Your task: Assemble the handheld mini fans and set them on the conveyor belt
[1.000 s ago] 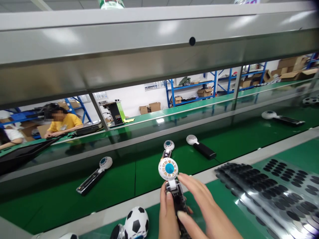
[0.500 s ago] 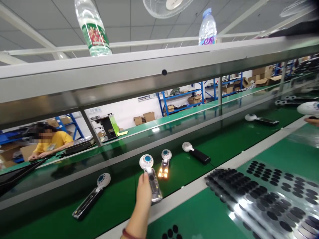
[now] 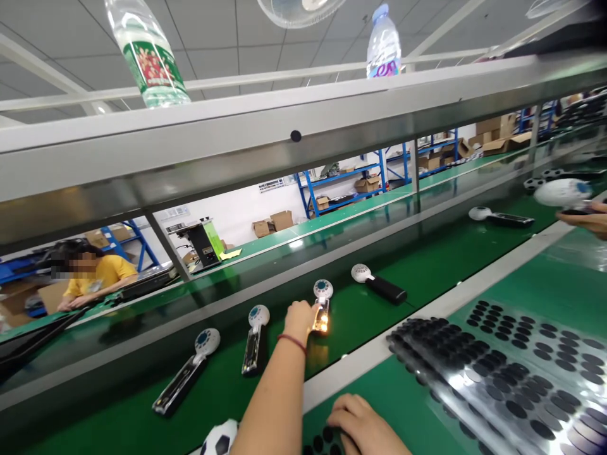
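Observation:
My left hand (image 3: 300, 321), with a red band at the wrist, is closed at the side of a lit handheld device (image 3: 323, 306). This device has a round white head with a blue centre and orange lights glowing in its handle. Another device (image 3: 253, 341) lies on the green belt left of that hand, and a similar one (image 3: 183, 378) rests further left. At the bottom, my right hand (image 3: 363, 424) has bent fingers over black round stickers (image 3: 323, 440); its fingertips are partly hidden. A ball-patterned white head (image 3: 220, 437) shows beside my left forearm.
Sheets of black round stickers (image 3: 497, 373) lie on the right of the green bench. A black-handled device (image 3: 379, 285) and another (image 3: 502, 217) sit along the belt (image 3: 427, 272). Another person's hand (image 3: 585, 220) holds a device at far right. A metal shelf (image 3: 265, 120) crosses overhead, carrying bottles.
My left hand has let go of the device it held, which now lies on the belt, and has moved right onto the lit one. My right hand has come into view at the bottom.

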Motion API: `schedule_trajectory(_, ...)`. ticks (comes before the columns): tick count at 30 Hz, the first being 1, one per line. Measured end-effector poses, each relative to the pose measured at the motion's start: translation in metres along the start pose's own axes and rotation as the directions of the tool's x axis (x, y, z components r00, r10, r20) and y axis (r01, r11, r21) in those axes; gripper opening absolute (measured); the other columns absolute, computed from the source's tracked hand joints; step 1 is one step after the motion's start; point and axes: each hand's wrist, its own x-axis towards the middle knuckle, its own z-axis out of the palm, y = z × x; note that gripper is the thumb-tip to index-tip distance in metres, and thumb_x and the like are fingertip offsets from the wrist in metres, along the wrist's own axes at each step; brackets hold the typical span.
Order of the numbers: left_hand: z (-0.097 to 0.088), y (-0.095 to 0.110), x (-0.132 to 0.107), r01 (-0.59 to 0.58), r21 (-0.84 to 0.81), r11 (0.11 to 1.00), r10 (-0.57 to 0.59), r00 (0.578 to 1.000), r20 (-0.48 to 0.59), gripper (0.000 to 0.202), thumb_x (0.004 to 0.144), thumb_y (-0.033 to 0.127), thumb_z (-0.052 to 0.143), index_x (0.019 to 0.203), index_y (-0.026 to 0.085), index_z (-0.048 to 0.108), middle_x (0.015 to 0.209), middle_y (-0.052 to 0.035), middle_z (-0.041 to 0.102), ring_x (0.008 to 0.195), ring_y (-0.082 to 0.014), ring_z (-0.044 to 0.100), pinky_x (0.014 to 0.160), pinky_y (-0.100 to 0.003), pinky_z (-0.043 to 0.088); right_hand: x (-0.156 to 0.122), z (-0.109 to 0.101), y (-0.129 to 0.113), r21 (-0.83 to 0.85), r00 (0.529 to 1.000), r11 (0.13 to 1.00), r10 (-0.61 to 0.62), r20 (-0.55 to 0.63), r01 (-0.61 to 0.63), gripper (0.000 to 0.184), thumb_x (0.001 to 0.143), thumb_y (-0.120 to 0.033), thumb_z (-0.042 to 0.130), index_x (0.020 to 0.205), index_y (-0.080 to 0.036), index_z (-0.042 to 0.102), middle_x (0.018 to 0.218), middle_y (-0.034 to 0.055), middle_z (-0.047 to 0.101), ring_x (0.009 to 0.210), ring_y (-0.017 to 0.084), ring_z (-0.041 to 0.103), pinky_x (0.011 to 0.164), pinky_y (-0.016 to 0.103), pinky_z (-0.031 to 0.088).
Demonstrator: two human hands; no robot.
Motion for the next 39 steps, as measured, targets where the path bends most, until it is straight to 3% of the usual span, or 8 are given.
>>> schedule_trajectory(4,0.031,0.024,0.005,0.161,-0.206,0.965,-0.11,0.965,0.239,0.031,0.081,0.03,0.051,0.109,0.017,0.051,0.111,-0.0066,0.054,0.094,-0.0199,0.055,0.077,-0.039,0.046,0.0,0.0,0.001,-0.024,1.0,1.0,0.012,-0.001,-0.012,0.04,0.063,-0.003,0.049,0.095,-0.022,0.064,0.1,0.0037,0.058,0.093,0.017,0.05,0.083,0.023,0.038)
schedule_trajectory(8,0.033,0.025,-0.023,0.294,-0.548,0.783,-0.097,0.928,0.359,0.03,0.082,0.03,0.05,0.108,0.016,0.051,0.108,-0.007,0.055,0.09,-0.0183,0.056,0.074,-0.038,0.048,0.001,-0.002,-0.002,-0.064,0.999,0.997,0.049,0.006,-0.049,0.035,0.064,-0.006,0.049,0.09,-0.023,0.066,0.097,0.0034,0.059,0.091,0.018,0.051,0.08,0.023,0.038)
schedule_trajectory(11,0.026,0.014,-0.068,0.289,-0.799,0.527,-0.051,0.95,0.309,0.03,0.082,0.035,0.048,0.104,0.015,0.052,0.094,-0.0049,0.059,0.076,-0.0143,0.058,0.065,-0.033,0.049,0.005,0.0,-0.006,-0.098,0.996,0.991,0.087,-0.002,-0.086,0.033,0.065,-0.006,0.049,0.086,-0.022,0.068,0.093,0.0045,0.06,0.089,0.019,0.052,0.079,0.025,0.039)
schedule_trajectory(15,0.019,-0.019,-0.135,0.21,-0.962,0.176,-0.172,0.969,0.18,0.035,0.082,0.049,0.038,0.077,0.016,0.048,0.06,0.0013,0.053,0.051,-0.0111,0.055,0.055,-0.028,0.049,0.013,0.006,-0.012,-0.131,0.994,0.986,0.106,0.005,-0.105,0.032,0.063,-0.005,0.047,0.082,-0.019,0.069,0.1,0.0074,0.06,0.093,0.023,0.051,0.081,0.028,0.038)
schedule_trajectory(20,0.017,-0.06,-0.177,0.086,-0.992,-0.097,-0.371,0.921,0.116,0.026,0.082,0.046,0.038,0.081,0.021,0.047,0.06,0.0018,0.059,0.059,-0.0143,0.061,0.066,-0.033,0.051,0.015,0.009,-0.016,-0.161,0.993,0.981,0.112,0.034,-0.105,0.032,0.068,-0.004,0.043,0.082,-0.019,0.068,0.091,0.0077,0.062,0.087,0.022,0.053,0.075,0.027,0.04)
schedule_trajectory(26,0.038,-0.078,-0.178,0.082,-0.987,-0.138,-0.411,0.902,0.132,0.035,0.069,0.053,0.055,0.073,0.019,0.049,0.044,-0.0004,0.057,0.043,-0.0169,0.057,0.042,-0.025,0.042,0.013,0.006,-0.017,-0.167,0.991,0.978,0.131,0.016,-0.126,0.023,0.069,-0.006,0.045,0.074,-0.02,0.063,0.087,0.0047,0.059,0.086,0.019,0.052,0.074,0.025,0.038)
schedule_trajectory(34,0.041,-0.076,-0.181,0.127,-0.983,-0.135,-0.448,0.877,0.174,0.045,0.061,0.06,0.058,0.081,0.022,0.049,0.046,0.0007,0.057,0.045,-0.0194,0.058,0.044,-0.027,0.042,0.012,0.002,-0.02,-0.142,0.988,0.978,0.155,0.02,-0.151,0.016,0.068,-0.008,0.045,0.071,-0.019,0.056,0.083,0.0045,0.06,0.084,0.02,0.052,0.073,0.027,0.039)
schedule_trajectory(39,0.04,-0.076,-0.183,0.18,-0.964,-0.196,-0.369,0.897,0.243,0.048,0.063,0.067,0.048,0.079,0.021,0.049,0.041,0.0004,0.054,0.042,-0.0194,0.056,0.044,-0.029,0.042,0.009,-0.001,-0.023,-0.139,0.983,0.974,0.182,0.02,-0.177,0.016,0.069,-0.008,0.042,0.067,-0.021,0.051,0.08,0.003,0.059,0.081,0.017,0.054,0.071,0.025,0.04)
